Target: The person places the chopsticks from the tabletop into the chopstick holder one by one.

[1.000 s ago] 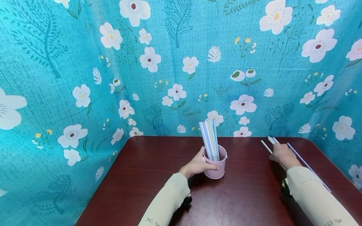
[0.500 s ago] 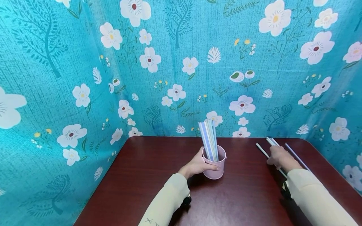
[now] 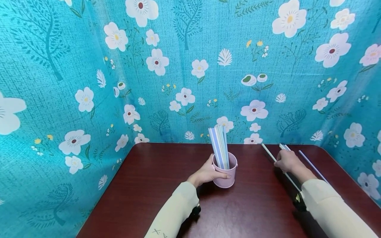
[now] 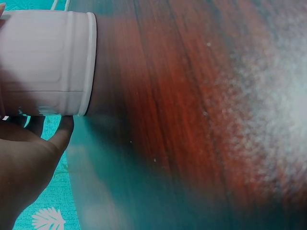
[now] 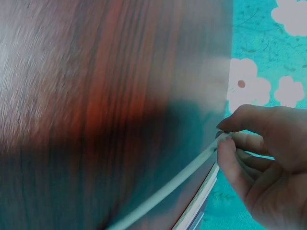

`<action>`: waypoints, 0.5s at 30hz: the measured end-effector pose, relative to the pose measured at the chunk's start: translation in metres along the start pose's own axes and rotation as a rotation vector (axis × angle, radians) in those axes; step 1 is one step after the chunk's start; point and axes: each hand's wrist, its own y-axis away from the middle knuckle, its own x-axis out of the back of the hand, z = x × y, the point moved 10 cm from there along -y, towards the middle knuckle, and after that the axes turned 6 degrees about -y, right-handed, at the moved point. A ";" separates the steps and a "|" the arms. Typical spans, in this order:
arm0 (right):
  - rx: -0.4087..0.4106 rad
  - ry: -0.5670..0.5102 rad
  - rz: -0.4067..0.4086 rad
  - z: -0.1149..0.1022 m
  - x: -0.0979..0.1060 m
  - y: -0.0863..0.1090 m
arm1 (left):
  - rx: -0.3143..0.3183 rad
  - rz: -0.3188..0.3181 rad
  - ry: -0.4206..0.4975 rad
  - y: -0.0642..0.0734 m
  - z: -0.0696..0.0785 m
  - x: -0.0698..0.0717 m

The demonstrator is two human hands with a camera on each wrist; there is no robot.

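Observation:
My left hand grips a small pink bucket from its left side, thumb across the front. Upright in it leans a bundle of pale blue, white and greenish straws. Off to the right, thumb and fingers of my right hand pinch a long pale straw; the right wrist view shows this straw slanting down from the fingertips. Several more light straws lie beyond the right hand, mostly hidden by it. The left wrist view shows fingers against the bucket's wall.
A single bluish-purple straw lies further right on the dark reddish-brown table. Behind the table and along its sides hangs a turquoise flowered cloth.
My right hand has shifted left, pulling the pale straw away from the others, its far end swinging toward the bucket. My left hand stays on the bucket.

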 end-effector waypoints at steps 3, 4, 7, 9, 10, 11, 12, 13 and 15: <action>0.053 -0.042 0.046 -0.013 0.003 -0.002 | -0.004 -0.009 0.000 0.000 0.000 0.000; 0.066 -0.056 0.060 -0.017 0.004 -0.003 | -0.006 -0.014 -0.002 0.000 0.000 -0.001; 0.085 -0.096 0.097 -0.029 0.009 -0.006 | -0.010 -0.018 -0.008 0.000 0.001 -0.001; 0.096 -0.121 0.124 -0.039 0.014 -0.007 | -0.008 -0.018 -0.011 0.000 0.002 -0.001; 0.103 -0.126 0.140 -0.045 0.018 -0.006 | -0.010 -0.017 -0.011 0.000 0.002 -0.001; 0.105 -0.141 0.153 -0.051 0.022 -0.006 | -0.010 -0.017 -0.011 0.000 0.003 -0.001; 0.106 -0.145 0.167 -0.056 0.026 -0.005 | -0.011 -0.017 -0.011 0.000 0.003 0.000; 0.109 -0.148 0.184 -0.062 0.031 -0.005 | -0.010 -0.017 -0.011 0.000 0.003 0.000; 0.109 -0.169 0.210 -0.073 0.039 -0.002 | -0.013 -0.019 -0.011 0.000 0.003 0.000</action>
